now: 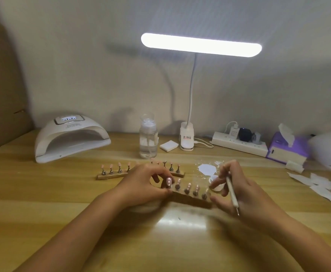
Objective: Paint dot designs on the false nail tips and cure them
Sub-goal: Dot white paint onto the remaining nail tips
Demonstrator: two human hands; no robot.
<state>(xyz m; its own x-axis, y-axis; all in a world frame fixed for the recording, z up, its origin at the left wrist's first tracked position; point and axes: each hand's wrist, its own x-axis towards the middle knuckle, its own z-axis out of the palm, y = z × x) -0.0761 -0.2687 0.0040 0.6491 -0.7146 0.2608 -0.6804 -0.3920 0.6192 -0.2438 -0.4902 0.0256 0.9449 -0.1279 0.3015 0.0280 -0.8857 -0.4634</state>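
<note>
Head view: at the centre of the frame a near wooden strip [192, 201] lies slanted on the bench [62, 193], carrying a row of pink nail tips [188, 186] on small metal stands, several of them marked with white dots; the left hand [143, 185] sits at the strip's left end, its fingers curled and pinching the leftmost dotted tip [168, 181]; the right hand [245, 195], right of centre, has its fingers wrapped round a slim white dotting tool [231, 193], whose metal point aims toward the lower edge of the frame, and its thumb lies just beside the strip's right end; whether it touches the wood is blurred; just above that hand are a smear of white paint [207, 168] and a small white dish [217, 185]; behind the left hand a second strip [109, 176] holds plain pink tips [119, 164]; at the middle left stands the white curing lamp [70, 138], its display lit and its mouth facing the viewer; a clear pump bottle [148, 140] stands above centre, with a lit desk lamp [201, 44] over it; a power strip [239, 147] and a purple tissue box [286, 148] lie at the right.
</note>
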